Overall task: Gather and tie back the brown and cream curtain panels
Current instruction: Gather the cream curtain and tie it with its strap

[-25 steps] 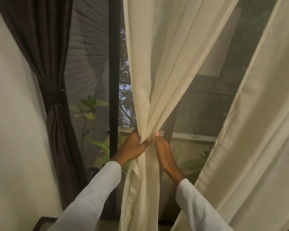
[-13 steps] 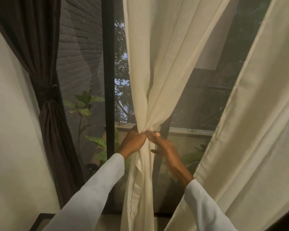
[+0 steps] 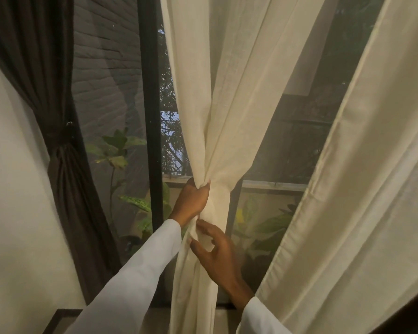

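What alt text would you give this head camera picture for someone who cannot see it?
A person's left hand grips a gathered cream fabric curtain panel at its waist, while the right hand touches the folds just below. At far left a dark brown curtain panel hangs already tied back beside a window with green plants outside.

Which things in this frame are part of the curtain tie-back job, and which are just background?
Part of the job:
- gathered cream curtain, gripped by the left hand
- right hand, touching the fabric lower down
- brown curtain, already tied back
- loose cream panel

Background:
- black window frame
- plants outside
- brick wall
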`<move>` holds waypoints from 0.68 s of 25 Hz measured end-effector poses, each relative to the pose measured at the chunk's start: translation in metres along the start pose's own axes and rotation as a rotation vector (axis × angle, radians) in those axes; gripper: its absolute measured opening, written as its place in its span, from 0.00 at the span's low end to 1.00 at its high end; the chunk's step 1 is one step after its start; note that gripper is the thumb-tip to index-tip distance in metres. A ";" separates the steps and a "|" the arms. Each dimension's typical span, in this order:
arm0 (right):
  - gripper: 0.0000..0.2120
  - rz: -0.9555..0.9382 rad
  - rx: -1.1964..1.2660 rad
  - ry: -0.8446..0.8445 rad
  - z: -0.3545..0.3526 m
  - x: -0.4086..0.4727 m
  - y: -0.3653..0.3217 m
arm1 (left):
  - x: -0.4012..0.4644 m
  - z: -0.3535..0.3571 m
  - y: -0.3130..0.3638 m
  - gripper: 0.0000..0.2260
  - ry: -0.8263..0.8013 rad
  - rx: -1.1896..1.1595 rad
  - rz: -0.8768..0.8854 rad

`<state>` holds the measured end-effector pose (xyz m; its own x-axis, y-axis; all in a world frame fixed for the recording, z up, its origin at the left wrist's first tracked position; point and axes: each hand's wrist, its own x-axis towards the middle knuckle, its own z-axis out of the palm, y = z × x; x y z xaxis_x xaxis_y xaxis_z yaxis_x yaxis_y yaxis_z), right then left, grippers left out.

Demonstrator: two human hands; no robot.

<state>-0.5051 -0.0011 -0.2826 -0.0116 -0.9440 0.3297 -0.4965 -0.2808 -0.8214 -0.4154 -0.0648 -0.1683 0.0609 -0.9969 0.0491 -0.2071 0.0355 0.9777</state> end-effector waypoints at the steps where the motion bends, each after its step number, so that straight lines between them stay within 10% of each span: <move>1: 0.21 0.031 0.039 -0.037 0.004 0.002 -0.001 | 0.000 0.000 0.000 0.10 -0.007 -0.010 -0.003; 17: 0.09 0.195 0.086 0.187 0.018 0.004 -0.002 | 0.003 -0.001 -0.005 0.08 0.007 -0.014 0.009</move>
<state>-0.4889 -0.0078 -0.2880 -0.2633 -0.9357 0.2348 -0.3936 -0.1180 -0.9117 -0.4132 -0.0679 -0.1733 0.0662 -0.9960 0.0596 -0.1941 0.0458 0.9799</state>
